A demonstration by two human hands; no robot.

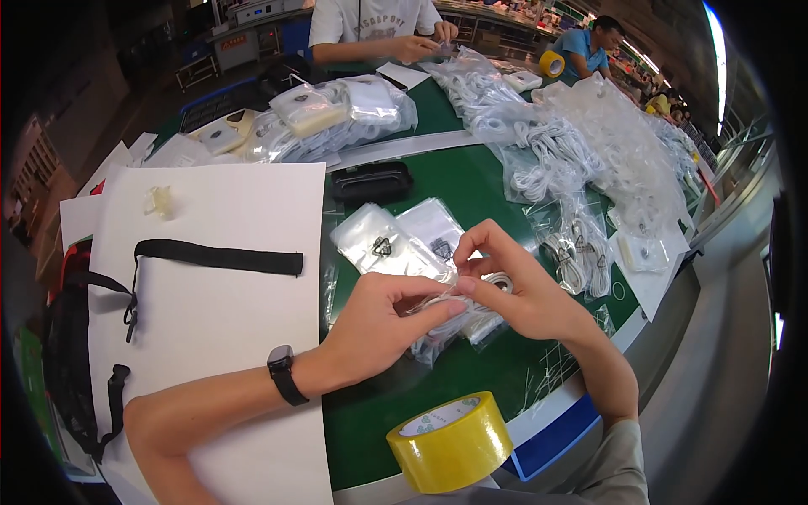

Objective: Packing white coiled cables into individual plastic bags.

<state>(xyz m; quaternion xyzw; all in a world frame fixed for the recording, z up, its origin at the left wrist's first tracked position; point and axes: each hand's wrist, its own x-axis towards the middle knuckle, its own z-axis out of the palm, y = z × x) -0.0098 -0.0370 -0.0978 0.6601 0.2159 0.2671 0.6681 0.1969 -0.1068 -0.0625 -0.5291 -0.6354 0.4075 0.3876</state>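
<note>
A coiled white cable in a clear plastic bag (435, 338) is between my two hands, above the green table. My left hand (379, 318) pinches its near side with thumb and fingers. My right hand (528, 288) has thumb and fingertips closed at the upper edge of the bag, close to the left fingertips. The exact grip there is partly hidden by the fingers. Flat clear bags (383, 244) with a dark printed mark lie just beyond my hands. Bagged white cables (576, 257) rest to the right of my right hand.
A roll of yellow tape (450, 442) stands at the near table edge. White board (227, 337) with a black strap (219, 255) covers the left side. A black case (370, 182) sits farther back. Heaps of bagged cables (551, 151) fill the far right. A co-worker (370, 29) sits opposite.
</note>
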